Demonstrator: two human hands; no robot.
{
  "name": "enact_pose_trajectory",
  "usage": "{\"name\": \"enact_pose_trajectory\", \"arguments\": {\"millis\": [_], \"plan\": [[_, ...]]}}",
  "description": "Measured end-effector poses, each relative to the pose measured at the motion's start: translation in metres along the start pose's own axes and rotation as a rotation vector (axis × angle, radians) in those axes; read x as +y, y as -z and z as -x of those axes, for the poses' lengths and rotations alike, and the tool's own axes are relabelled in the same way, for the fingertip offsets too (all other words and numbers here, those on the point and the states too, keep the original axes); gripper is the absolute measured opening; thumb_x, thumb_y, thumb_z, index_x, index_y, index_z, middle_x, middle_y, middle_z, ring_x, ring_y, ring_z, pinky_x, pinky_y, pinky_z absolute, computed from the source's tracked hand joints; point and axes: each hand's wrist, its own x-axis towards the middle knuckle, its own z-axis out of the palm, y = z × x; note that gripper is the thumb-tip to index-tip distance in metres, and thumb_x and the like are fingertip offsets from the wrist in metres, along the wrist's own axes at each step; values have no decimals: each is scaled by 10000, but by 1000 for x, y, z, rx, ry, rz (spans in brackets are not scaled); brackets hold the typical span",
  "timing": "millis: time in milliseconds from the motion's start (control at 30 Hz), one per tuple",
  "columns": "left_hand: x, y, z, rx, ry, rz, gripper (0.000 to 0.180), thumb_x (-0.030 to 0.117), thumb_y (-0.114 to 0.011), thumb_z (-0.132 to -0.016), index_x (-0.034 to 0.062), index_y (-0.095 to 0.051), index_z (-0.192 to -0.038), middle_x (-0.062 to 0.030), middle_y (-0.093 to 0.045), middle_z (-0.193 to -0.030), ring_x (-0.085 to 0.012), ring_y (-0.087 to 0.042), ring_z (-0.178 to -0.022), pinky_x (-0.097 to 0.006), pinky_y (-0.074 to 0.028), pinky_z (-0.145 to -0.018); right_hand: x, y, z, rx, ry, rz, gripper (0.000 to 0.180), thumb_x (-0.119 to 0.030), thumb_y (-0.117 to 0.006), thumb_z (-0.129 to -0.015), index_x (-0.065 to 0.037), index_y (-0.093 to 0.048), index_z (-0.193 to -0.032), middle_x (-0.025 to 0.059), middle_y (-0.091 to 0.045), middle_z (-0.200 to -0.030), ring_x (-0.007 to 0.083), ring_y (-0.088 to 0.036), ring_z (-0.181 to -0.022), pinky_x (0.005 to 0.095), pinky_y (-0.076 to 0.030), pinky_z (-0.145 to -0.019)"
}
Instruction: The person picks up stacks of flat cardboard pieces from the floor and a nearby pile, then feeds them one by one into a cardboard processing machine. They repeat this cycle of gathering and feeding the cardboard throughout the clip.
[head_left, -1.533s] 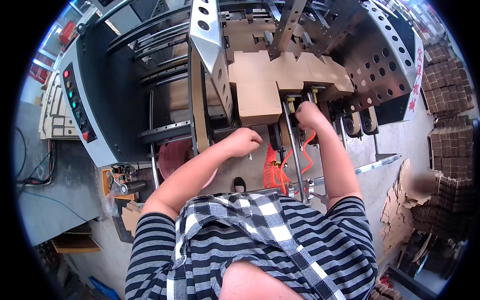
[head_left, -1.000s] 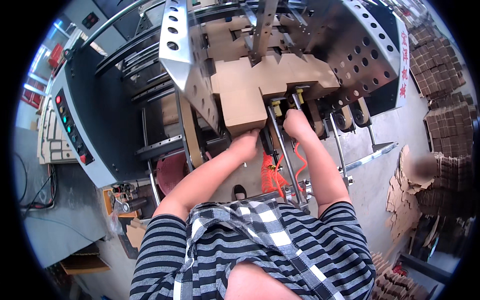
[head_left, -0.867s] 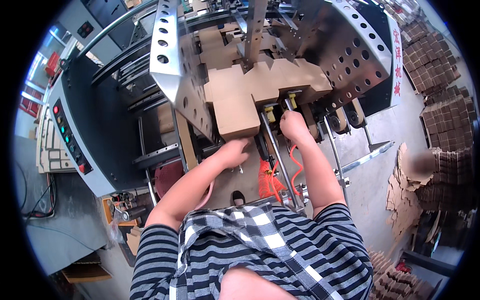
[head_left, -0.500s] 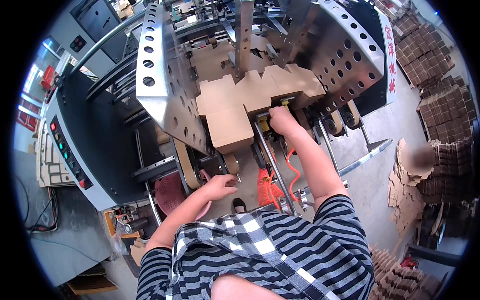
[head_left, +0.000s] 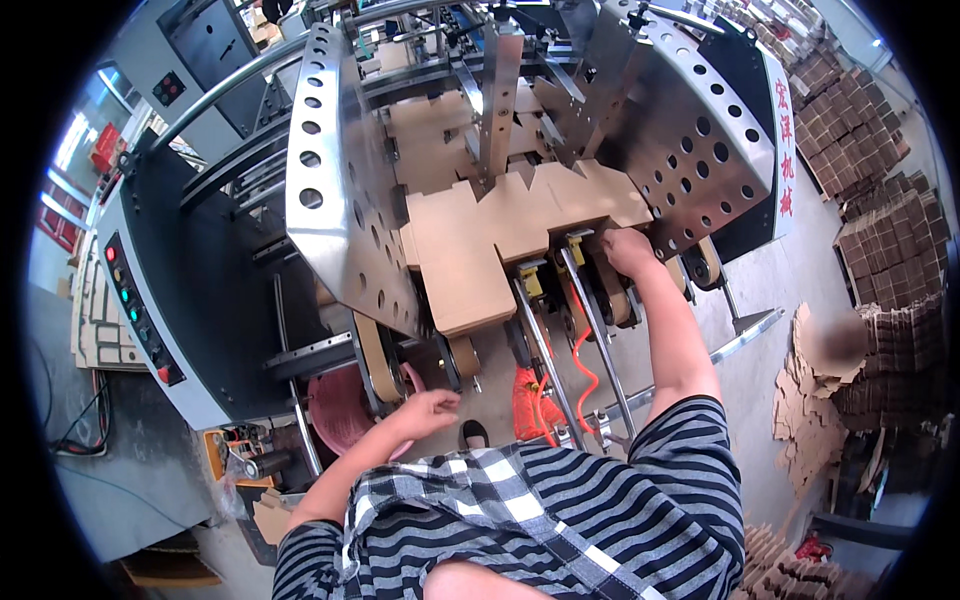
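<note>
A stack of brown die-cut cardboard blanks (head_left: pixel 468 270) lies in the machine's feed, between two perforated metal side plates. My right hand (head_left: pixel 630 250) is at the right front edge of the stack, beside a metal rod with a yellow clamp (head_left: pixel 577 248). Its fingers look curled, and what they grip, if anything, is hidden. Left of that, a second yellow clamp (head_left: pixel 530 284) sits under the blanks. My left hand (head_left: pixel 428 412) hovers below the near left corner of the stack, holding nothing, its fingers loosely extended.
Perforated plates rise at left (head_left: pixel 335 200) and right (head_left: pixel 690 140). Feed belts (head_left: pixel 376 350) hang below the stack. Orange air hose (head_left: pixel 585 375) curls between the rods. A pink basket (head_left: pixel 335 410) stands on the floor at left. Lit buttons line the control panel (head_left: pixel 135 310). Cardboard piles (head_left: pixel 895 250) stand at right.
My right hand has moved right, from the rods and clamps to the right part of the stack's edge. The blanks now lie flatter and more even. My left hand has shifted slightly left and nearer.
</note>
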Motion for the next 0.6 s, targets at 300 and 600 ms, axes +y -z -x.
{"name": "enact_pose_trajectory", "arguments": {"millis": [300,600], "plan": [[73,14,-34,-65,-197,-219,592,132,-650,-778,-31,-418,-1297,-167,-553,-1210,-235,-544,-1119,-330,-431,-943,14,-27,-4,-252,-66,93,207,-146,-549,-759,-42,-676,-885,174,-642,-974,320,-610,-951,411,-487,-826],[65,9,-50,180,-117,-66,594,139,-631,-772,-40,-417,-1296,-196,-525,-1239,-275,-532,-1130,-336,-444,-919,17,-46,-3,-170,-151,87,196,-158,-538,-787,-38,-675,-860,199,-641,-924,351,-622,-887,429,-505,-782]]}}
